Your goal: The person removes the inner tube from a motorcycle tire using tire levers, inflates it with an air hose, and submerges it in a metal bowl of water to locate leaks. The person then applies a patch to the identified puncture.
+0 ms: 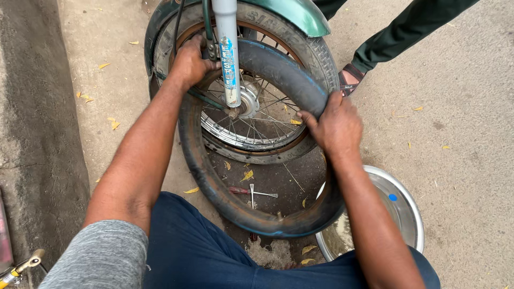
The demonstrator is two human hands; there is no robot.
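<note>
While our left hand [188,65] clamps the black inner tube [214,190] by the fork [227,48] at upper center, our right hand [336,127] pinches its far side, loop sagging toward the steel basin [409,206] lower right.

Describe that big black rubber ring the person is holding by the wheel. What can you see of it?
The inner tube is a thick, soft-looking black rubber loop, dusty and streaked with brown. It is pulled out of the wheel and hangs around it, its top by the fork, its bottom sagging toward the person's lap, just above the ground. The left hand grips it at the upper left near the fork; the right hand clasps its right side. Its lower right curve passes over the metal basin.
</note>
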